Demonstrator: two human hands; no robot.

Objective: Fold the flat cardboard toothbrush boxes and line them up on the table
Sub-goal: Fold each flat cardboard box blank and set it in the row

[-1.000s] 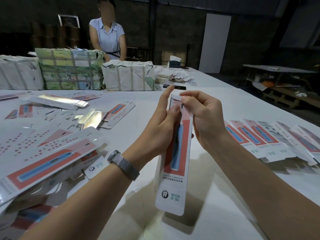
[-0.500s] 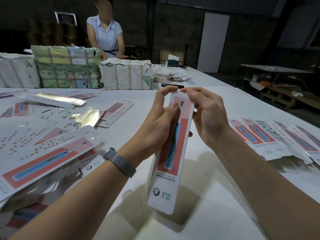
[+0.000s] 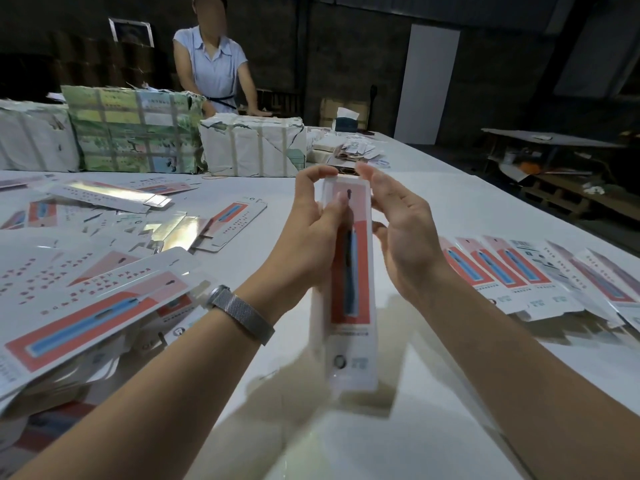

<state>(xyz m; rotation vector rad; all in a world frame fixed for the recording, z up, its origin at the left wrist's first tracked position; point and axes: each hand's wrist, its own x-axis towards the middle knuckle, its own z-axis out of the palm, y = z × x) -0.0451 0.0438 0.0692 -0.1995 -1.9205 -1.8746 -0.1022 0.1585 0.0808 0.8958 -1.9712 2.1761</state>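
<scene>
Toothbrush box of white cardboard with a red panel and a blue brush print (image 3: 350,271) stands upright above the near middle of the white table (image 3: 433,209), held between both hands. The left hand (image 3: 308,237), a metal mesh watch (image 3: 242,313) on its wrist, has its grip curled round the box's left edge, thumb on the front. The right hand (image 3: 401,233) has its fingers loosely bent beside the right edge, touching near the top. Folded boxes in a row (image 3: 519,271) lie toward the right edge; flat unfolded boxes (image 3: 86,289) are heaped at the left.
</scene>
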